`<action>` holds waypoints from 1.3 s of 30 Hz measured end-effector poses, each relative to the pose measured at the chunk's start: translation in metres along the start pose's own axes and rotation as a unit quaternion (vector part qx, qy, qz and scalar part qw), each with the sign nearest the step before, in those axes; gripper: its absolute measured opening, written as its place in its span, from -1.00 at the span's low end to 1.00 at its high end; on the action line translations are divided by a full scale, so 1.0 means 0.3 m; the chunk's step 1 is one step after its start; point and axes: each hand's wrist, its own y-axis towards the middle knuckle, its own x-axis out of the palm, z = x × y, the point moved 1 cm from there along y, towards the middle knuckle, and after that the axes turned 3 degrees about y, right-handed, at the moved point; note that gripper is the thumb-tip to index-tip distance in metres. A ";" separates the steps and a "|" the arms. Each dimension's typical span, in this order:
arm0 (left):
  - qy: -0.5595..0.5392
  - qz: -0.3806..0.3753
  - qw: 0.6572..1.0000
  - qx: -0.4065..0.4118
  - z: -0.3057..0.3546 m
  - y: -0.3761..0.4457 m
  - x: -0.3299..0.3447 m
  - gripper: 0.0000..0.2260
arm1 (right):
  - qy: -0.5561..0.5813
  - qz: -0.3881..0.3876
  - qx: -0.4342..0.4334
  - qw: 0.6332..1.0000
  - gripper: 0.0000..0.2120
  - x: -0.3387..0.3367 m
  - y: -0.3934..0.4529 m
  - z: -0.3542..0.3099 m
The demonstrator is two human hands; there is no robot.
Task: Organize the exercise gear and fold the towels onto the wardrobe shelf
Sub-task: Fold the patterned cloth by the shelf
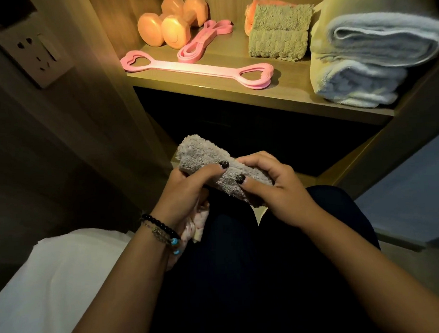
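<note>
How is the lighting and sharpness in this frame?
Head view: warm light floods the shelf, tinting the dumbbells orange; the hands and grey towel sit in dim shade, slightly soft; wide-angle lens bends the cupboard edges.

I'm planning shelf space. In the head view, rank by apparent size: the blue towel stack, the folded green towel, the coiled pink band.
1. blue towel stack, though it sits nearest the camera
2. folded green towel
3. coiled pink band

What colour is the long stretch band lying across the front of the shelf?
Pink stretch band, head view.
</note>
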 end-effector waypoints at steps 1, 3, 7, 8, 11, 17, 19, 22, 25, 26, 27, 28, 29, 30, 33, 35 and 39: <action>-0.008 0.004 1.000 0.008 0.004 0.020 0.010 -0.71 | 0.008 0.010 0.009 1.000 -0.79 -0.019 0.012 -0.005; -0.045 0.008 0.999 0.014 0.015 0.066 0.032 -0.62 | 0.044 0.039 0.047 0.997 -0.82 -0.060 0.045 -0.017; -0.064 0.022 0.997 -0.024 0.060 0.172 0.075 -0.58 | 0.199 0.057 0.235 0.950 -0.72 -0.145 0.117 -0.039; -0.059 0.018 0.997 -0.035 0.072 0.202 0.085 -0.55 | 0.233 0.055 0.275 0.931 -0.65 -0.167 0.133 -0.042; -0.046 -0.008 0.998 -0.049 0.097 0.284 0.109 -0.36 | 0.300 0.092 0.291 0.904 -0.68 -0.216 0.182 -0.046; -0.014 -0.040 0.999 0.014 0.180 0.444 0.145 -0.78 | 0.170 0.264 0.153 0.937 -0.84 -0.265 0.326 -0.003; -0.033 -0.035 0.999 0.020 0.222 0.519 0.130 -0.85 | 0.032 0.311 0.093 0.945 -0.82 -0.264 0.377 -0.007; -0.044 -0.010 0.999 0.029 0.266 0.638 0.091 -0.82 | -0.135 0.350 0.011 0.927 -0.73 -0.255 0.450 -0.021; 0.044 0.016 0.997 0.061 0.302 0.731 0.092 -0.82 | -0.214 0.330 -0.048 0.918 -0.66 -0.244 0.534 -0.034; 0.081 0.027 0.994 0.074 0.313 0.764 0.095 -0.83 | -0.265 0.321 -0.068 0.907 -0.66 -0.250 0.568 -0.030; 0.110 0.039 0.990 0.083 0.325 0.798 0.101 -0.85 | -0.318 0.307 -0.078 0.894 -0.65 -0.262 0.603 -0.028; 0.133 0.049 0.986 0.089 0.339 0.836 0.107 -0.85 | -0.362 0.288 -0.069 0.884 -0.63 -0.281 0.643 -0.028; 0.156 0.056 0.982 0.090 0.352 0.873 0.116 -0.83 | -0.398 0.267 -0.038 0.877 -0.60 -0.301 0.681 -0.028; 0.179 0.061 0.978 0.087 0.365 0.910 0.127 -0.80 | -0.426 0.249 -0.001 0.870 -0.58 -0.319 0.714 -0.029; 0.260 0.070 0.960 0.080 0.392 1.007 0.175 -0.76 | -0.486 0.230 0.095 0.838 -0.62 -0.362 0.786 -0.026; 0.317 0.066 0.943 0.072 0.387 1.066 0.208 -0.71 | -0.496 0.217 0.140 0.829 -0.67 -0.385 0.827 -0.015; 0.413 0.063 0.907 0.054 0.347 1.140 0.262 -0.68 | -0.542 0.150 0.261 0.784 -0.70 -0.443 0.905 0.005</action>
